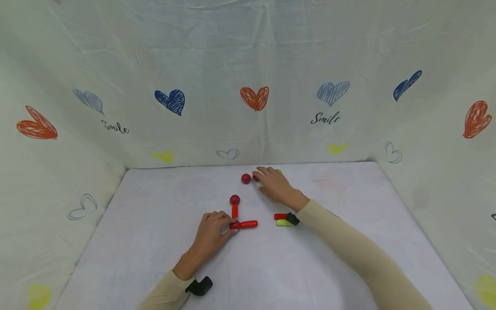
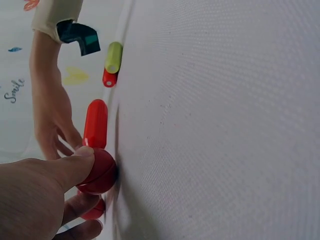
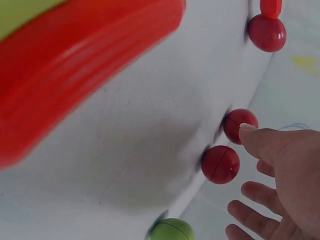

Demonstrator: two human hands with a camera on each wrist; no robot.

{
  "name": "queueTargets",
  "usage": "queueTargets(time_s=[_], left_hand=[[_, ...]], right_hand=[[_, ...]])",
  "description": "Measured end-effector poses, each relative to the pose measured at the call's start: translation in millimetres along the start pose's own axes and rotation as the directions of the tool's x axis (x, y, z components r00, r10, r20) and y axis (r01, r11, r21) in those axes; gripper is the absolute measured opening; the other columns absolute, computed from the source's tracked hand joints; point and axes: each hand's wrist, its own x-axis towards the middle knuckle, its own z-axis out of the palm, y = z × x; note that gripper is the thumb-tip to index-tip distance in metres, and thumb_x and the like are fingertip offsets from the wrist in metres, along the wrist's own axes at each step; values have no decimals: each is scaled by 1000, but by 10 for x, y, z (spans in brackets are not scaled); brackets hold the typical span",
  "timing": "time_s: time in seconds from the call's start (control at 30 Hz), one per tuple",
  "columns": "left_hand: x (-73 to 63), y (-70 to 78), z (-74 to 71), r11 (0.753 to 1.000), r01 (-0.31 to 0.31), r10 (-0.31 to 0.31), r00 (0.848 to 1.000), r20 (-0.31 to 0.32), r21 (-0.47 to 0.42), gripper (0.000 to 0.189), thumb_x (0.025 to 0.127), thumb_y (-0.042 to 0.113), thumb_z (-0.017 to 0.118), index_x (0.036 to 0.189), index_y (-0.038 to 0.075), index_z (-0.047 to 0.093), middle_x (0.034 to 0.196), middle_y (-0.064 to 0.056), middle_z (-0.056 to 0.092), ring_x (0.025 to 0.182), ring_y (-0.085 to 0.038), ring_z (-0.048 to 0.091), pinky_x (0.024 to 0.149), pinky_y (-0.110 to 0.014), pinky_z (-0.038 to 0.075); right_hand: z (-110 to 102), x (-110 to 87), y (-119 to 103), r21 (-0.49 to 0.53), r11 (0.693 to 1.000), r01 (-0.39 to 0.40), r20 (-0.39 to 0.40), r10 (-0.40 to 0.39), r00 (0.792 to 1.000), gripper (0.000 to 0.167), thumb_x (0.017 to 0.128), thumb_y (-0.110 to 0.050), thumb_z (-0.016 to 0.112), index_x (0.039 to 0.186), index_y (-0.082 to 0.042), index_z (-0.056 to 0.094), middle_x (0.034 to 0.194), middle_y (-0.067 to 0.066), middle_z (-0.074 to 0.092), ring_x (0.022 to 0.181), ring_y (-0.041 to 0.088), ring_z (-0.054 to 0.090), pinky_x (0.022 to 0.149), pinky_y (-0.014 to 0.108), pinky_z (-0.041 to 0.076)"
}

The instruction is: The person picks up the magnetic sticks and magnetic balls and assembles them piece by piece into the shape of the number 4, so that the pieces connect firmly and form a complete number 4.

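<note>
My left hand [image 1: 211, 232] pinches a red ball [image 2: 102, 172] between thumb and fingers, low at the table. From that ball one red rod [image 1: 249, 224] points right. Another red rod [image 1: 235, 212] runs away from me, with a second red ball [image 1: 234, 199] on its far end. Farther back, my right hand [image 1: 276, 186] reaches over two loose red balls, its fingers spread and apart. One of them [image 3: 220, 165] shows whole in the right wrist view; the thumb overlaps the other [image 3: 234, 125]. A green ball [image 3: 172, 231] lies near them, partly hidden by the hand in the head view.
Beneath the right wrist, a loose red rod [image 1: 280, 216] and a yellow-green rod [image 1: 283, 223] lie side by side, partly covered by the black wrist camera [image 1: 292, 218]. A curtain with printed hearts [image 1: 254, 98] hangs behind the white table [image 1: 162, 206].
</note>
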Motion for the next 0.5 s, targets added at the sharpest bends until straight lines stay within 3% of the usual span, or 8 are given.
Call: queueTargets(time_s=[0.23,0.5], left_hand=[[4,9,-2,1000,1,-1,1000,5,6,34,83,23,93,114,13,83,98,-2,73,94,-24,67,94,-50,51],[6,19,-11,1000,3,-3,1000,5,7,34,82,23,93,114,13,83,98,-2,72,94,-23,67,94,-50,50]], right_hand=[[52,80,31,-33,999,15,26,-14,1000,53,100,-19,76,148,-8,58,149,13,59,132,33,58,109,49,51],[72,118,44,-59,998,-12,33,14,999,39,101,-16,74,138,-9,68,131,11,69,120,30,62,106,46,53]])
